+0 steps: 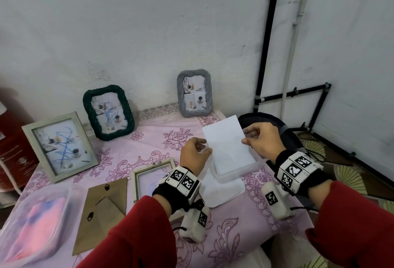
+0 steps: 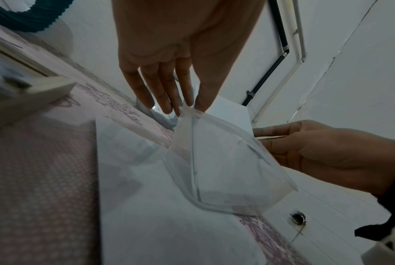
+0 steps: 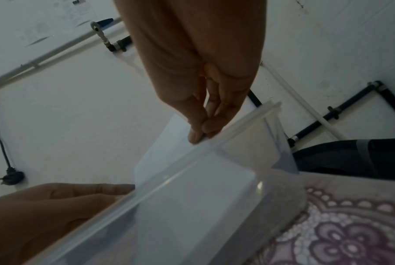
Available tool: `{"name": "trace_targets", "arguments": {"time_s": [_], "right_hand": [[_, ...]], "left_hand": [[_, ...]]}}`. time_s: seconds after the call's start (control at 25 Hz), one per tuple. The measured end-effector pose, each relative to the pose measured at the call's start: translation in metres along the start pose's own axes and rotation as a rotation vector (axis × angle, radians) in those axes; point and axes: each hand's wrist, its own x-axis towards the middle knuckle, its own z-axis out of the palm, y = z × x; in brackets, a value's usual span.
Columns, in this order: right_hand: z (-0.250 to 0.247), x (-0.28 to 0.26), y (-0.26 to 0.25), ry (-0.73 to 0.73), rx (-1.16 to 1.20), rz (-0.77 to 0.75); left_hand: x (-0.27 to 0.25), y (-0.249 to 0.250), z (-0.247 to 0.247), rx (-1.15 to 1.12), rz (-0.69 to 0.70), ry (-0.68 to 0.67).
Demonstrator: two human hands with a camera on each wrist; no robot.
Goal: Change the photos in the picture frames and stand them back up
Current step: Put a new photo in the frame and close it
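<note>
Pink floral tablecloth, white wall behind, black pipes in the right corner.
White photo sheet stands in a clear plastic box near the table's right edge; right hand pinches its right edge, left hand pinches the box's left rim. Three frames stand along the back; an opened frame and its backing board lie flat at the front.

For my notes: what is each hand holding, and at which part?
Right hand pinches the white photo sheet at its right edge. Left hand grips the clear plastic box at its left rim corner.
</note>
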Motion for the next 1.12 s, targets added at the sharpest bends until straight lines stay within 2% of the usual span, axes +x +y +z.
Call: {"name": "trace_targets", "arguments": {"time_s": [0.32,0.48,0.76,0.96,1.12], "right_hand": [[-0.01,-0.009,-0.007,0.045,-0.034,-0.089],[-0.013,-0.014,-0.014,0.032,0.048,-0.119],[-0.009,-0.019,-0.048,0.019,0.224,-0.174],[0.011,-0.027,-0.082,0.044,0.337,-0.232],[0.038,-0.04,-0.101,-0.01,0.362,-0.28]], "left_hand": [[-0.004,0.003,-0.008,0.037,0.037,-0.05],[-0.009,0.009,-0.013,0.03,0.091,-0.06],[-0.015,0.028,-0.035,-0.274,0.126,0.035],[-0.016,0.031,-0.067,-0.356,0.192,0.126],[-0.017,0.012,-0.096,-0.372,0.181,0.169]]}}
